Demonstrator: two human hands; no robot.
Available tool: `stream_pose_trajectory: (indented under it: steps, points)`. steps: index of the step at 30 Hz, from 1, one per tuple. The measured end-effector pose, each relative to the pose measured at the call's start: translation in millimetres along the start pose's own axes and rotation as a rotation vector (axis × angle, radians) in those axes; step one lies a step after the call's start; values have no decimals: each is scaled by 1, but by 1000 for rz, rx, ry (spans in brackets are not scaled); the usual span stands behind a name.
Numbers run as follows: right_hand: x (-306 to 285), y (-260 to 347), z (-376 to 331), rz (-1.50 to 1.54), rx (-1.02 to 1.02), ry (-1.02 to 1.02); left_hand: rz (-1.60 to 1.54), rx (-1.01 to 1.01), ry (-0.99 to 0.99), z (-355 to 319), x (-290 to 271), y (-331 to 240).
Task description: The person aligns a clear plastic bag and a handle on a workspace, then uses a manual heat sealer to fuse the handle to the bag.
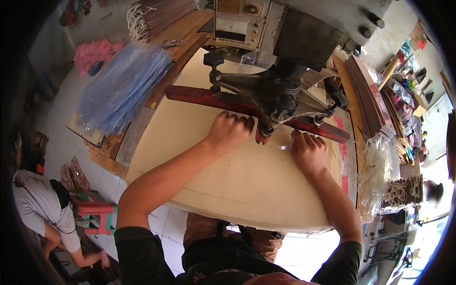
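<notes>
A pale cream board (213, 175) covers the bench in front of me. Over it stands a press head (285, 90) with a long red bar (204, 96) fixed across its underside. My left hand (230, 130) is closed, its knuckles up against the near side of the bar. To the right, my right hand (309, 151) is closed too, its fingertips just below the bar. A clear, shiny piece of plastic (283, 147) glints between the hands, close to the right fingertips. What each hand grips is hidden under the curled fingers.
Bluish clear plastic sleeves (126, 88) are piled at the left. A control box (240, 26) stands behind. Bundles with white cords (375, 166) hang at the right edge, near stacked brown strips (368, 92). Another person (45, 209) bends by a red stool (97, 209), lower left.
</notes>
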State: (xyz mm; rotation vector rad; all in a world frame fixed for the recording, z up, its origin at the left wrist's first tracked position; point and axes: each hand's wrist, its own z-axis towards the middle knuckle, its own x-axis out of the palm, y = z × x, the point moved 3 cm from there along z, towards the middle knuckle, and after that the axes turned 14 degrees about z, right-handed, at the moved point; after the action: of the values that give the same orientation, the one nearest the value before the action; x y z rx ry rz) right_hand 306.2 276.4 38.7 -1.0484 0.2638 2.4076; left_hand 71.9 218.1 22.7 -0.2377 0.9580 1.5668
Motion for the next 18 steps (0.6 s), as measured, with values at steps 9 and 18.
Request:
stream_pose_trajectory:
  steps: [9,18]
  points:
    - [1,-1,0,120,71,68,-189,-92,-38,1,9,3]
    - [-14,9,4,159,-184,1,-131,25,-91,-6,-19,17]
